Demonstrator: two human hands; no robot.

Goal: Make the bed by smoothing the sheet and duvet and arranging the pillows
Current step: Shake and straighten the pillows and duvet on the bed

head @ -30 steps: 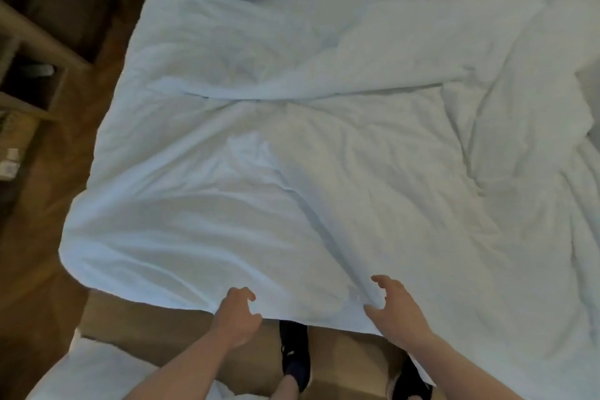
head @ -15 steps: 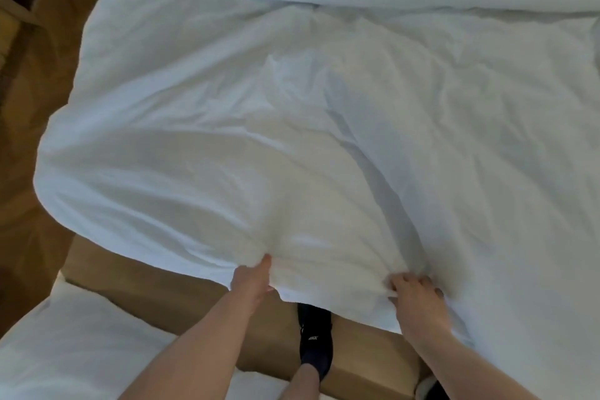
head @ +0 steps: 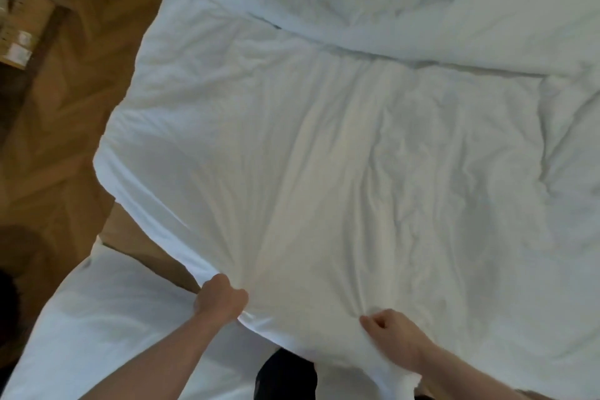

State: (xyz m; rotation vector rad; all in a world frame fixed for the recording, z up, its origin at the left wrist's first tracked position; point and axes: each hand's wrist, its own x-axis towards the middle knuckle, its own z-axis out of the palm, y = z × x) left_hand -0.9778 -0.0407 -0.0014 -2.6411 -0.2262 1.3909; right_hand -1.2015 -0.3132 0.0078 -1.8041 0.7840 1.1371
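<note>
Since half a second ago, the duvet (head: 341, 156) edge has lifted; left hand (head: 220, 300) and right hand (head: 394, 336) clench it, seemingly taut toward twelve o'clock.

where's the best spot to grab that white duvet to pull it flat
Along the near hem of the rumpled white fabric duvet, from the foot of the bed: creases fan out from there. The left hand and right hand already grip that edge.

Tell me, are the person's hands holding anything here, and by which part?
Yes. Both the left hand and the right hand grip the white duvet by its near edge, the fabric bunched in each fist.
</note>
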